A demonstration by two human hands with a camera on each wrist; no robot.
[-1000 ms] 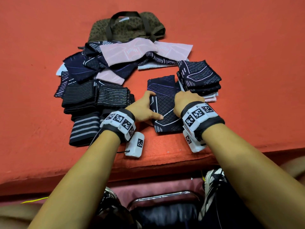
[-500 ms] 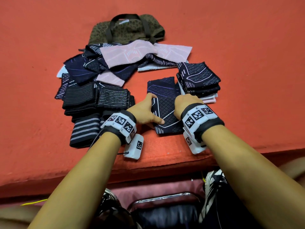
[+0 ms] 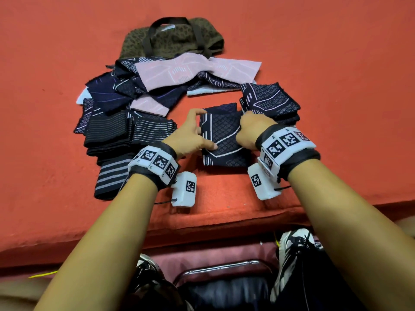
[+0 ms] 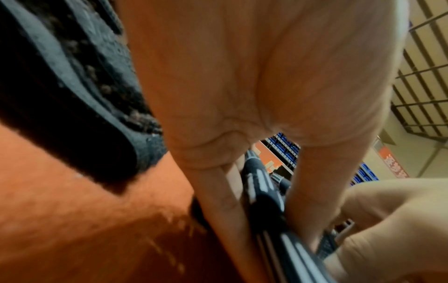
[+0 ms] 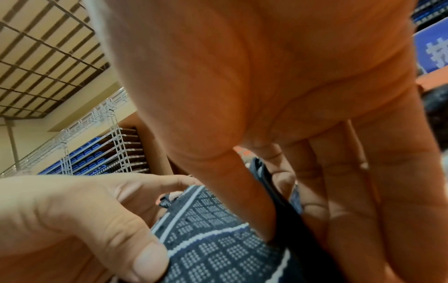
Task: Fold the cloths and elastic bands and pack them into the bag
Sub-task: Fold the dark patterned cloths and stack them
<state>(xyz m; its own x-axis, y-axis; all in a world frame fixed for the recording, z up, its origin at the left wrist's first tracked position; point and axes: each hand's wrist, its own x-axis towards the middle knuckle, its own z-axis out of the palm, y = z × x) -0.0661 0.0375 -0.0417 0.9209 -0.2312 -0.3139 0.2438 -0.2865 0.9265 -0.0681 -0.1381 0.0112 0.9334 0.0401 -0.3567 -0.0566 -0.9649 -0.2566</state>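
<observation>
Under my hands spreads an orange-red felt table cover [image 3: 336, 52], its near edge dropping off just below my wrists. Beneath that edge, between my forearms, curves the chrome bar of a chair [image 3: 222, 267] with a dark seat. Beyond my fingers, in the wrist views, a gridded ceiling [image 5: 41, 63] hangs over cream walls, and white metal racks [image 5: 101, 153] hold rows of blue bins. An orange sign [image 4: 394, 164] hangs further back.

No word or number can be read. The white wristband blocks [image 3: 288, 140] carry only black square code patterns; the blue sign [image 5: 431, 51] and orange sign [image 4: 394, 164] are too blurred.
</observation>
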